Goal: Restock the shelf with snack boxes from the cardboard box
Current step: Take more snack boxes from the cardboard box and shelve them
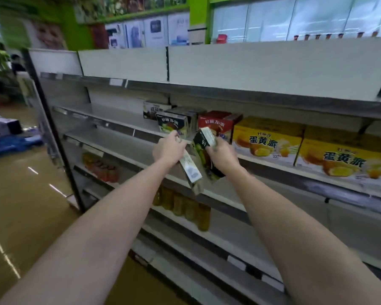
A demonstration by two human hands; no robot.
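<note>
A: What was nearest the camera?

B: Two bare forearms reaching out. The left hand (168, 148) had its grip curled round a pale snack box (190, 170), tilted with its lower end hanging toward the person. The right hand (221, 156) gripped a dark snack box (204, 150), also tilted, its top leaning toward the shelf (123, 142). The two boxes sat just beside each other, in front of the shelf edge.

A: And behind them?

B: On that shelf stood a dark green box (171, 124), a red box (216, 123) right of it, and two large yellow cartons (266, 139) further right. A small dark box (151, 110) stood deeper in.

A: Anything lower down?

B: Jars (101, 166) on the shelf below left, and blurred amber bottles (183, 205) under the hands. Beyond the shelving's end lay a brown glossy floor (26, 205).
</note>
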